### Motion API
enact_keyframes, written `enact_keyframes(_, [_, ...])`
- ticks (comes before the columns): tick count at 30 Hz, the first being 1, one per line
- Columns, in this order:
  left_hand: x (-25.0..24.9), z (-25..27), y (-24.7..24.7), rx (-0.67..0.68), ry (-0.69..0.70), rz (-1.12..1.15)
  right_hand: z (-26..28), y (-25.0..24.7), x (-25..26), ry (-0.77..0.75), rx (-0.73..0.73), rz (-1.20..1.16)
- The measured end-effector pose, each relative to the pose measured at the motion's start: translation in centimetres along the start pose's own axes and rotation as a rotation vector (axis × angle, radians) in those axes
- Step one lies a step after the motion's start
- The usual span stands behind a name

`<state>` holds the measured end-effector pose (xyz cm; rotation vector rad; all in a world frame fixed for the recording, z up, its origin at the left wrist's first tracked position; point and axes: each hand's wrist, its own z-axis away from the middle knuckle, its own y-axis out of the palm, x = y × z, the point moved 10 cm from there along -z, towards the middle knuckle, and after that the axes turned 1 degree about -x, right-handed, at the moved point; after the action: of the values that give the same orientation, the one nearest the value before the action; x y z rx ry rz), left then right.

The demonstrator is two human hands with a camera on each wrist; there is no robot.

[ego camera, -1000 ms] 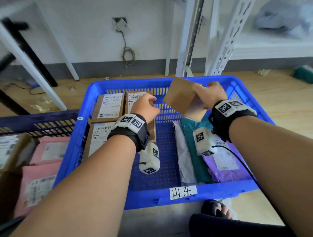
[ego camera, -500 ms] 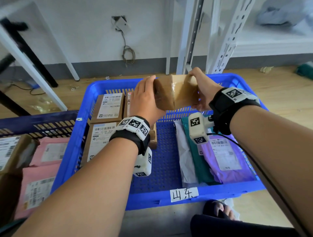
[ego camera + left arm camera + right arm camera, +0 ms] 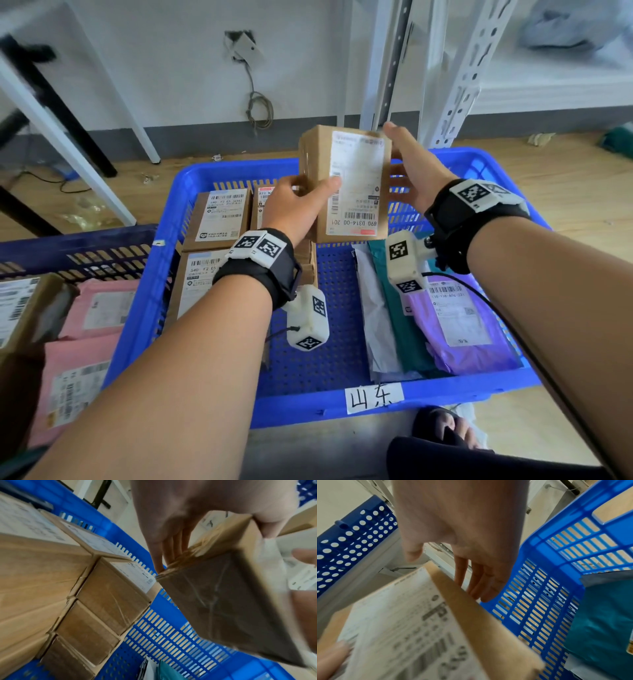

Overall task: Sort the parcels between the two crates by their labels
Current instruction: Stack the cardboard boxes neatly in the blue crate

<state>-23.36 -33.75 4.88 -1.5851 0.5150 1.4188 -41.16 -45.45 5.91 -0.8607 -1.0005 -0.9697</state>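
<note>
At frame centre, held box: a cardboard parcel (image 3: 344,181) stands upright above the far half of the bright blue crate (image 3: 164,274), its white shipping label (image 3: 356,178) turned toward the camera, print upside down.
Left hand: the left hand (image 3: 294,209) grips the box at its lower left corner, thumb lying on the label's edge and fingers (image 3: 159,555) curled along the side and back face.
Right hand: the right hand (image 3: 416,168) sits just to the right of the box with fingers straight and relaxed; the right wrist view shows them (image 3: 477,582) spread behind the box's edge, and whether they touch the cardboard cannot be told.
Crate, left half: labelled cardboard boxes (image 3: 219,219) lie packed against the left wall, stacked in layers as the left wrist view shows.
Crate, right half: flat mailer bags lie overlapping, a white one (image 3: 376,315), a teal one (image 3: 400,329) and a purple one (image 3: 469,332) with a barcode label.
Crate, near wall: a white tag (image 3: 373,397) with two handwritten characters is stuck at lower centre.
Left edge of the frame: a dark blue crate (image 3: 68,246) holds pink mailers (image 3: 99,308) and a brown box (image 3: 24,308).
Upper frame: white metal shelving uprights (image 3: 455,78) stand against the wall behind the crate, on a wood floor.
</note>
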Motion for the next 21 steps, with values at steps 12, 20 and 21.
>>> enact_keyframes(12, [1.2, 1.1, 1.6, 0.289, -0.100, 0.083, 1.7, 2.7, -0.6, -0.059, 0.279, 0.226])
enact_keyframes(20, [0.5, -0.1, -0.3, 0.088, -0.103, 0.285, 1.4, 0.6, -1.7, 0.088, 0.158, -0.224])
enact_keyframes(21, [0.8, 0.0, 0.1, 0.115, -0.153, 0.331, 1.3, 0.8, -1.6, 0.101, 0.164, -0.291])
